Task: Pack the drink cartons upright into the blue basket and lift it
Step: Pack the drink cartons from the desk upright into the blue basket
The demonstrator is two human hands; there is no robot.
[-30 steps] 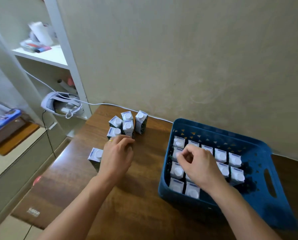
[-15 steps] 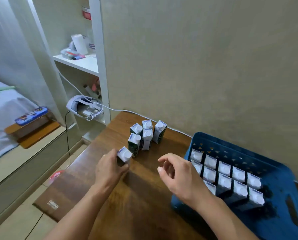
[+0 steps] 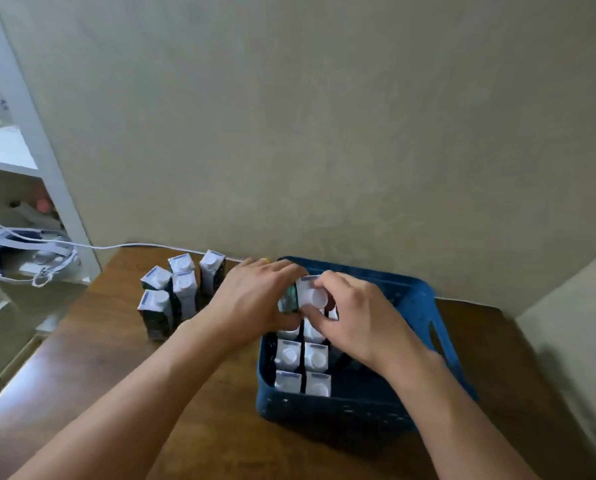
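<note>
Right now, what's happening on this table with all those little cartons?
A person is packing drink cartons into a blue basket. Both the left hand and the right hand hold one carton over the basket, above the cartons already standing inside. Five more cartons wait upright on the wooden table to the left.

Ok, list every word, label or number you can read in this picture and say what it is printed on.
No text here can be read.
Carton held by both hands: a blue band on its white top, too blurred to read.
Cartons on the table: blue bands and dark printed sides, blurred.
Cartons in the blue basket: the same blue bands, unreadable.
</note>
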